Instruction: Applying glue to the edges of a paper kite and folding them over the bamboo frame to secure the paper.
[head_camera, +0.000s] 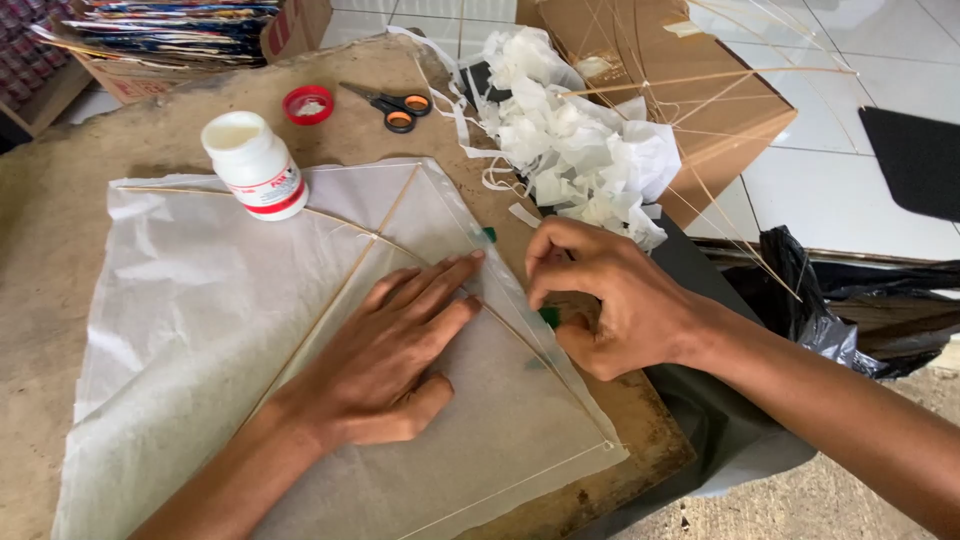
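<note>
A white tissue-paper kite (200, 300) with thin bamboo sticks (330, 300) lies flat on a worn brown table (60, 200). My left hand (390, 350) presses flat on the paper, fingers spread toward its right edge. My right hand (600, 300) pinches the folded right edge of the paper beside a small green piece (549, 317). An open white glue jar (255, 165) stands on the kite's upper left part.
The jar's red lid (308, 104) and orange-handled scissors (395, 105) lie at the table's back. A heap of white paper scraps (580, 150), a bamboo kite frame (720, 90) on a cardboard box, and a black plastic bag (830, 310) are to the right.
</note>
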